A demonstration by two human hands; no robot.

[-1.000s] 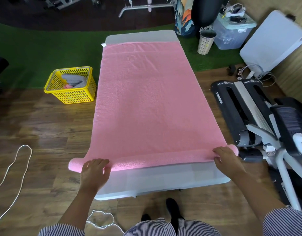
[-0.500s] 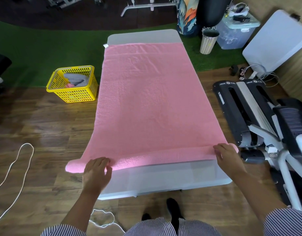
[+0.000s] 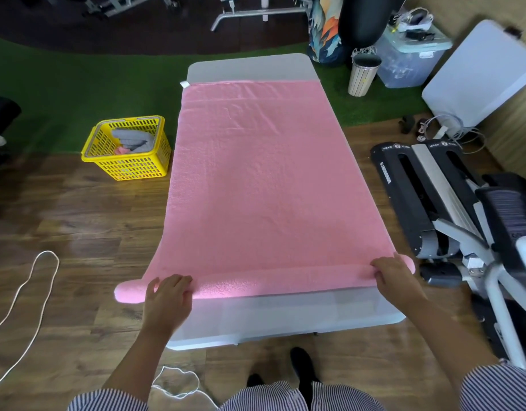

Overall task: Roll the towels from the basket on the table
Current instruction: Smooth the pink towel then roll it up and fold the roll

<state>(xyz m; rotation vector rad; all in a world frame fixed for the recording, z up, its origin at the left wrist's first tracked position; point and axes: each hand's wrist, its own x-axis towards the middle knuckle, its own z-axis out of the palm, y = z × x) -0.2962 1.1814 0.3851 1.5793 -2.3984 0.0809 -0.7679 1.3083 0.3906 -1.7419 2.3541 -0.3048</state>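
A large pink towel lies spread flat over the grey table, covering nearly all of it. Its near edge is rolled into a thin tube that overhangs the table on both sides. My left hand presses palm down on the left part of the roll, fingers over it. My right hand rests the same way on the right end. On the floor to the left stands a yellow basket holding grey and pink towels.
Black and grey exercise machines stand close to the table's right side. A white cable loops on the wooden floor at left. A slatted bin, a plastic box and a white panel sit at the back right.
The roll at the towel's near edge has moved slightly away from me and grown a little thicker under both hands. More bare table shows in front of it.
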